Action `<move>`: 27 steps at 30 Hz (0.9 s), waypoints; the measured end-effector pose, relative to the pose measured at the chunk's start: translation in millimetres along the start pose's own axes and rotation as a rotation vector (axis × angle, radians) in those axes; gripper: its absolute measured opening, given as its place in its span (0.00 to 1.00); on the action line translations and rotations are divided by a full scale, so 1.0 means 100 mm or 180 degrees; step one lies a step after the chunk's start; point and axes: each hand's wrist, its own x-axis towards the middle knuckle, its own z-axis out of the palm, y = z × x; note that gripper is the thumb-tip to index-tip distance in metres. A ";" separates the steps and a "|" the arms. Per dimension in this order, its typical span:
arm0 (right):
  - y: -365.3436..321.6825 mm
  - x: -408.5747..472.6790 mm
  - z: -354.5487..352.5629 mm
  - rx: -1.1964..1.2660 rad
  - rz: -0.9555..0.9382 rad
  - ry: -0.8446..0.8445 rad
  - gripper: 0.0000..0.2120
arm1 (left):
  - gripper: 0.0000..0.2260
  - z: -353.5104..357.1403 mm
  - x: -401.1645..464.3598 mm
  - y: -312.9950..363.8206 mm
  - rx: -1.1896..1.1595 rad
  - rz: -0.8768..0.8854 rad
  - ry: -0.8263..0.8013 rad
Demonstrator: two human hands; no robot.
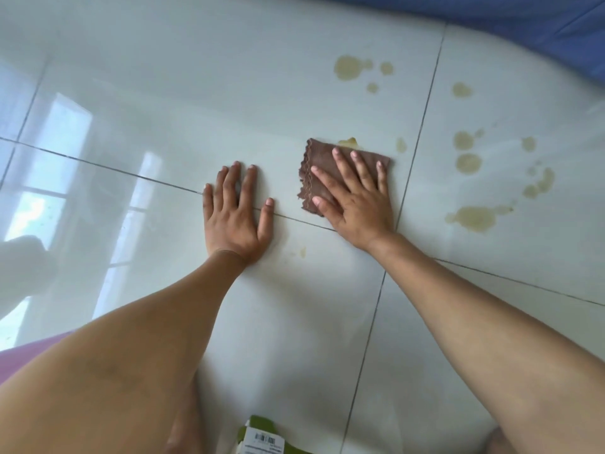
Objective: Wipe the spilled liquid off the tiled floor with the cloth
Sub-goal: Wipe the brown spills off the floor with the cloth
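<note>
On tiled floor (pixel 196 109) | right hand (pixel 355 204) flat on cloth (pixel 319 178) | long axis fore-aft

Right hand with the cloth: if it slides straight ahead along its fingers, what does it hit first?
The right hand on the cloth points up-left; the yellow puddle touching the cloth's far edge comes first, then bare tile.
</note>
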 end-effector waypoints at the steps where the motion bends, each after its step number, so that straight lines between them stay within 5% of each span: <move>1: -0.03 -0.11 0.03 0.0020 -0.0093 0.0022 0.25 | 0.28 -0.01 0.00 0.00 0.0001 0.0005 -0.0008; 8: 0.38 -0.88 0.02 -0.0072 -0.0798 -0.0335 0.24 | 0.27 -0.03 0.04 -0.02 0.0009 0.0084 0.0061; 15: 0.72 0.11 -0.15 0.0219 0.0745 -0.0027 0.27 | 0.29 -0.10 0.43 -0.16 0.0134 -0.0215 0.0014; 18: 0.63 0.66 -0.25 0.0434 0.0964 -0.0097 0.27 | 0.29 -0.10 0.43 -0.15 0.0090 -0.0183 0.0030; 22: 0.10 0.62 -0.16 0.0551 0.0000 -0.0316 0.27 | 0.28 -0.10 0.44 -0.14 0.0037 -0.0191 0.0053; 27: -0.22 -0.46 0.05 0.0120 -0.1482 -0.0566 0.22 | 0.26 -0.10 0.45 -0.17 0.0005 -0.0172 0.0055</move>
